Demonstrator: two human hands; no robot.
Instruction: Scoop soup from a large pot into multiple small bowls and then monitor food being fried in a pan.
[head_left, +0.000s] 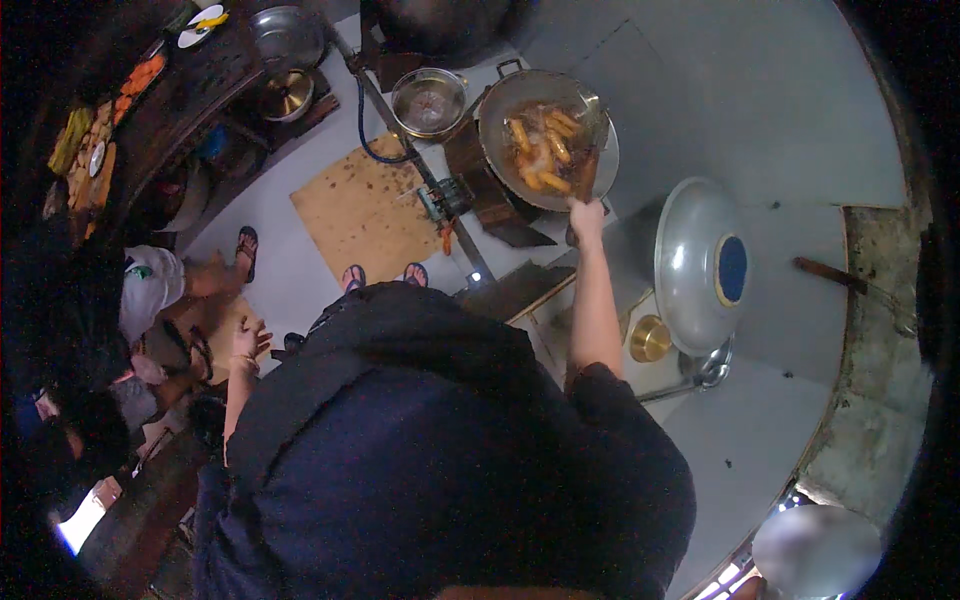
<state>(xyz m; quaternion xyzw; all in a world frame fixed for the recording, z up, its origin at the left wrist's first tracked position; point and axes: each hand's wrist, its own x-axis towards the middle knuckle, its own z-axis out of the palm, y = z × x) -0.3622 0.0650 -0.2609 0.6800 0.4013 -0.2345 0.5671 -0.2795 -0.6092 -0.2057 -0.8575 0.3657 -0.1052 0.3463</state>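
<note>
My right hand (586, 219) grips the wooden handle (587, 174) of a long cooking utensil at the near rim of a wide metal wok (498, 166). The utensil's head reaches into the wok's right side; its exact shape is hard to make out. Several long golden-brown pieces of frying food (558, 145) lie in bubbling oil there. Out to my left side hangs my left hand (252, 341), its fingers apart and nothing in it. A band circles that wrist.
A steel pot (429, 103) stands left of the wok. Below them runs a gas pipe with a valve (444, 199). To the right leans a large metal basin (686, 262), near a brass-coloured bowl (649, 339). Another person's leg (206, 276) is at left, by a food-laden table (206, 112).
</note>
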